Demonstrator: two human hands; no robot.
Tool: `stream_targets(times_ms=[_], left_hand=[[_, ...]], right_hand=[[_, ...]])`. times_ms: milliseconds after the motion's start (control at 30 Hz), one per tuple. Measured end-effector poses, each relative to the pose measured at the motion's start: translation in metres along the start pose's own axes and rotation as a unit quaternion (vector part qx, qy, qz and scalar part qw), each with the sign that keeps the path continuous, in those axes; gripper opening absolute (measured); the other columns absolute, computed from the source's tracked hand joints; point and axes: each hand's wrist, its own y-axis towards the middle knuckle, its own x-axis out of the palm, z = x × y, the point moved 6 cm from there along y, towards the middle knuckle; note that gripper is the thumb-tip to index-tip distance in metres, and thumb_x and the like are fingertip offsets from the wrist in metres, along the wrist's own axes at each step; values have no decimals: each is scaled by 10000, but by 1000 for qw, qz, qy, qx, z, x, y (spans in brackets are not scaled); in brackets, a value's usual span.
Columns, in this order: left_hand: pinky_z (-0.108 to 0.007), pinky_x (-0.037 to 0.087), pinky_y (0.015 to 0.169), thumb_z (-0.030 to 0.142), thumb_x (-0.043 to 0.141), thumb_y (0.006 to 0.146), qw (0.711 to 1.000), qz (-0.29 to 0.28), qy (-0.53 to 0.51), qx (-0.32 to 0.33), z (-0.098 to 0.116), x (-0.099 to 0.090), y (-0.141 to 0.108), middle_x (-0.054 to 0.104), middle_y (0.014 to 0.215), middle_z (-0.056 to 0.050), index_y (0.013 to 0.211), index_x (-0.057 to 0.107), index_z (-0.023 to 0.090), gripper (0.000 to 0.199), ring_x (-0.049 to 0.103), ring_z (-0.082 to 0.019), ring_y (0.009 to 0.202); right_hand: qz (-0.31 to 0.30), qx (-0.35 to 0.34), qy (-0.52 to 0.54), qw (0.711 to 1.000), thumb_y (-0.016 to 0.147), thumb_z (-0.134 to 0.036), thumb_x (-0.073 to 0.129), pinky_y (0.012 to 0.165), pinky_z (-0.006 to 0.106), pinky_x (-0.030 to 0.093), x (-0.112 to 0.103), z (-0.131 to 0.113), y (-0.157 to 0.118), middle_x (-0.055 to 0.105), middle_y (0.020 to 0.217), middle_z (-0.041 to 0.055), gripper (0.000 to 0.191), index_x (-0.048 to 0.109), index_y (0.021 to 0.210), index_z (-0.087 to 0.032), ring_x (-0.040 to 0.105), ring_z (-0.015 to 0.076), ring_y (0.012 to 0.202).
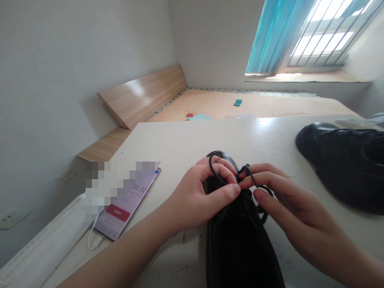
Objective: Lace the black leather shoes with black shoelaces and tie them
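Note:
A black leather shoe (240, 248) stands on the white table in front of me, its toe pointing away and its opening towards me. Over its lacing, my left hand (207, 188) pinches a black shoelace (214, 170) between thumb and fingers, with a loop arching over the fingers. My right hand (282, 200) grips another part of the lace from the right side, its fingertips meeting those of the left. Loops of lace hang by the right thumb. The exact form of the knot is hidden behind the fingers.
Another black shoe (348, 164) lies on the table (180, 140) at the right. A lit phone (126, 206) with a white cable (91, 236) rests at the left. Beyond the table are a bed (270, 105) with a wooden headboard (147, 94) and a barred window (324, 40).

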Motion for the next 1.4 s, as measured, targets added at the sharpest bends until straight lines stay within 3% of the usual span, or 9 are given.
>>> stream_targets(times_ms=[133, 233, 333, 433, 567, 733, 1000, 1400], left_hand=[[-295, 382, 1027, 96, 453, 717, 998, -52, 14, 13, 2, 3, 0, 602, 1037, -25, 711, 619, 189, 191, 552, -183, 1094], [-312, 395, 1001, 86, 368, 816, 999, -19, 39, 18, -1, 1, 2, 610, 970, -19, 733, 583, 198, 256, 567, -172, 1021], [-338, 405, 976, 165, 436, 894, 995, 20, 91, 22, -2, -2, 4, 618, 903, -13, 766, 580, 200, 196, 577, -181, 964], [-360, 420, 953, 227, 578, 846, 992, 31, 121, 19, 0, -3, 3, 633, 924, -24, 797, 596, 196, 60, 580, -206, 986], [-369, 408, 977, 228, 655, 785, 989, 18, 145, 19, 3, -1, -1, 628, 991, -28, 738, 560, 197, 111, 569, -214, 1031], [-377, 400, 983, 232, 641, 807, 985, 9, 168, 24, 3, 0, -3, 617, 1016, -29, 694, 518, 198, 171, 553, -223, 1048], [-395, 384, 1017, 244, 626, 815, 986, 6, 165, 25, 1, 0, -2, 614, 1048, -34, 730, 602, 201, 99, 548, -233, 1087], [-407, 347, 1064, 264, 617, 816, 994, -6, 107, -14, -1, 3, 0, 621, 1063, -42, 676, 565, 198, 163, 535, -240, 1129]], right_hand=[[-14, 14, 9, 1000, 962, -239, 555, 894, 314, 551, 2, 1, 0, 666, 1020, 20, 158, 700, 979, -299, 656, 184, 962], [-15, 13, 14, 1000, 960, -228, 555, 884, 276, 545, 3, 1, 0, 668, 1035, 5, 167, 691, 1001, -315, 651, 168, 993], [-14, 8, 16, 1000, 963, -231, 553, 884, 236, 533, 4, 0, -1, 657, 1047, -11, 164, 680, 1001, -327, 642, 141, 1004], [-21, 10, 15, 1000, 978, -244, 533, 886, 250, 532, 5, 0, -1, 652, 1064, 4, 155, 671, 1002, -311, 640, 140, 983], [-27, 10, 10, 1000, 981, -254, 538, 886, 258, 531, 6, 0, -1, 647, 1106, 25, 146, 673, 1017, -295, 631, 157, 1040], [-11, 11, 5, 1000, 957, -254, 568, 843, 287, 563, 5, 1, -1, 668, 1080, 38, 133, 695, 984, -285, 654, 184, 1004], [-15, 17, 0, 1000, 958, -286, 574, 888, 334, 576, 5, 2, -1, 669, 1116, 56, 170, 728, 1028, -296, 653, 222, 1043], [-18, 12, -6, 1000, 968, -273, 555, 901, 304, 553, 4, 0, -3, 665, 1120, 43, 164, 702, 1036, -296, 647, 189, 1046]])
